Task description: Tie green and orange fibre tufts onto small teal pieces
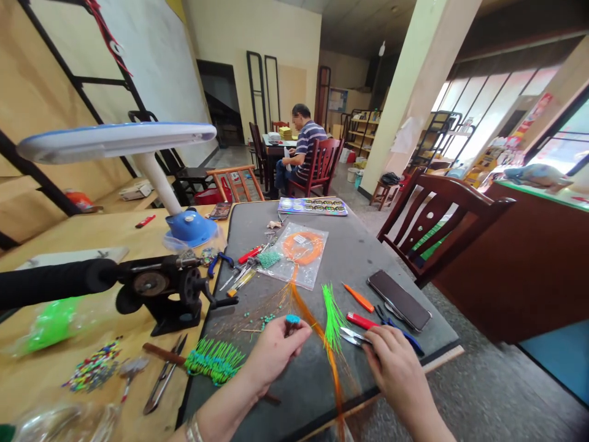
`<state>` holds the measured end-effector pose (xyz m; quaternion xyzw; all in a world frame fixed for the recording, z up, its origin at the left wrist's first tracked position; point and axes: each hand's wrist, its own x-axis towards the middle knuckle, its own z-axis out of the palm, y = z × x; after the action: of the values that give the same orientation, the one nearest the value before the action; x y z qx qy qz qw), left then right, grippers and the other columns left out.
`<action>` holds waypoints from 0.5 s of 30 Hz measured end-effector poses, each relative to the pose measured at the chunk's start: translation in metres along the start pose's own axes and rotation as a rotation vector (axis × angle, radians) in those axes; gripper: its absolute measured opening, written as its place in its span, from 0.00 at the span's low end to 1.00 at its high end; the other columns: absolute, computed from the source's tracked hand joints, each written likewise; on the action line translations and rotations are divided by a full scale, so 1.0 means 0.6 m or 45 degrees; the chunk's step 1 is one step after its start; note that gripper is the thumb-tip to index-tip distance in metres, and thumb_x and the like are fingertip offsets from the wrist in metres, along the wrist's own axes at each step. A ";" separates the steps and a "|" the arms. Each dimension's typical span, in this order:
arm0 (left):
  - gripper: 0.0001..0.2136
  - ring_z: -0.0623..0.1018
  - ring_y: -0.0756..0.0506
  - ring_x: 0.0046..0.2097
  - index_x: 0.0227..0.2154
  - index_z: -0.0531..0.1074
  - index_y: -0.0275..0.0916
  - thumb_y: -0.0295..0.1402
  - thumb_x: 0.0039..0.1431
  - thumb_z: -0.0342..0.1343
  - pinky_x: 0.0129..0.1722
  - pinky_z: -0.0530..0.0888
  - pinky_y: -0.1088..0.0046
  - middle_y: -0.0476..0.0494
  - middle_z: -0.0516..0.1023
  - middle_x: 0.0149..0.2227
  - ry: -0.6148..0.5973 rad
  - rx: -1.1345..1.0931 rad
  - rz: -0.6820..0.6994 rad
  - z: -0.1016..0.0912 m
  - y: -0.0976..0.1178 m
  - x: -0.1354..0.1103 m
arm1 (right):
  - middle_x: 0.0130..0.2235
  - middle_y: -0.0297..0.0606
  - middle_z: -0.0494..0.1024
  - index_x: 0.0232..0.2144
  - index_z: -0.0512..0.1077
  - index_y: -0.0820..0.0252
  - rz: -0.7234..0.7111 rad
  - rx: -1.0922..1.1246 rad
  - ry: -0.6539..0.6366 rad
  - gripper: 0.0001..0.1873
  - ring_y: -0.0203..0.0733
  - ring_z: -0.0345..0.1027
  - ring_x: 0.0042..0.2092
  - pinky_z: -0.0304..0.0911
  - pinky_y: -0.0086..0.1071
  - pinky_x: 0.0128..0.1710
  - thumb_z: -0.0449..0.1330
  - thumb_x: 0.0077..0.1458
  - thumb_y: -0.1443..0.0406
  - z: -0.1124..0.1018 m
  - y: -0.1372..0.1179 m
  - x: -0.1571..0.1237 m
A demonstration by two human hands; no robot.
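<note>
My left hand [276, 350] is closed, thumb and fingers pinching a small piece with a flat turquoise top [292, 319]; its lower part is hidden. My right hand [391, 356] has its fingers closed on small silver-bladed snips [352, 336] low over the mat; the handles are hidden. The blades lie by a bundle of bright green strands [331, 313]. Between my hands run loose orange strands [313, 319] from a clear bag holding an orange coil [304, 248]. Left of my left wrist lies a stick wrapped in green strands and turquoise pieces [214, 360].
Right of the mat [257, 215] lie a phone [400, 299], an orange tool [359, 298] and blue-handled pliers [407, 336]. At left stand a black hand-cranked machine [159, 291] and a blue-based lamp [188, 227]. Another person [306, 147] sits at a far table.
</note>
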<state>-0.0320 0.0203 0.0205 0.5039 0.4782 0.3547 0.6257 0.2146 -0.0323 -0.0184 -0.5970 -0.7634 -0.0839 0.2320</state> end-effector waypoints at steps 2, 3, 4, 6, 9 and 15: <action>0.12 0.60 0.55 0.21 0.26 0.70 0.34 0.40 0.47 0.60 0.20 0.55 0.80 0.55 0.63 0.18 0.022 -0.043 0.005 0.002 -0.001 0.001 | 0.38 0.41 0.76 0.35 0.71 0.55 -0.094 0.014 -0.105 0.09 0.46 0.68 0.41 0.64 0.38 0.42 0.52 0.56 0.69 0.006 -0.005 0.006; 0.12 0.59 0.56 0.20 0.26 0.70 0.34 0.40 0.47 0.60 0.19 0.54 0.80 0.56 0.62 0.18 0.030 -0.082 -0.011 0.004 -0.002 0.002 | 0.37 0.41 0.76 0.32 0.71 0.56 -0.124 0.017 -0.120 0.10 0.45 0.69 0.39 0.65 0.37 0.40 0.51 0.56 0.70 0.010 -0.004 0.008; 0.12 0.58 0.56 0.20 0.26 0.69 0.34 0.40 0.46 0.61 0.19 0.53 0.80 0.57 0.61 0.18 0.035 -0.130 -0.036 0.005 -0.003 0.002 | 0.35 0.40 0.76 0.30 0.70 0.56 -0.144 0.026 -0.119 0.10 0.44 0.69 0.37 0.65 0.36 0.38 0.50 0.55 0.71 0.014 -0.001 0.010; 0.13 0.55 0.57 0.18 0.26 0.68 0.35 0.39 0.45 0.61 0.18 0.51 0.81 0.59 0.59 0.17 0.028 -0.235 -0.093 0.007 -0.004 0.002 | 0.31 0.39 0.75 0.28 0.67 0.56 -0.147 0.065 -0.085 0.09 0.43 0.69 0.34 0.65 0.34 0.35 0.49 0.53 0.71 0.018 0.009 0.013; 0.13 0.53 0.58 0.17 0.26 0.66 0.36 0.39 0.44 0.62 0.17 0.48 0.81 0.60 0.57 0.16 0.021 -0.355 -0.133 0.009 -0.005 0.003 | 0.24 0.33 0.71 0.28 0.64 0.55 -0.019 0.226 -0.028 0.05 0.39 0.66 0.26 0.62 0.29 0.27 0.51 0.53 0.69 0.015 0.015 0.011; 0.12 0.52 0.57 0.17 0.25 0.66 0.37 0.38 0.44 0.62 0.16 0.47 0.80 0.61 0.57 0.15 0.004 -0.423 -0.089 0.008 -0.009 0.009 | 0.24 0.31 0.72 0.34 0.62 0.55 0.309 0.718 0.025 0.07 0.37 0.68 0.25 0.62 0.26 0.26 0.50 0.59 0.59 0.019 -0.056 0.015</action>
<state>-0.0261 0.0224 0.0143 0.3759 0.4313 0.4079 0.7116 0.1779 -0.0290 -0.0192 -0.5950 -0.6773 0.1538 0.4044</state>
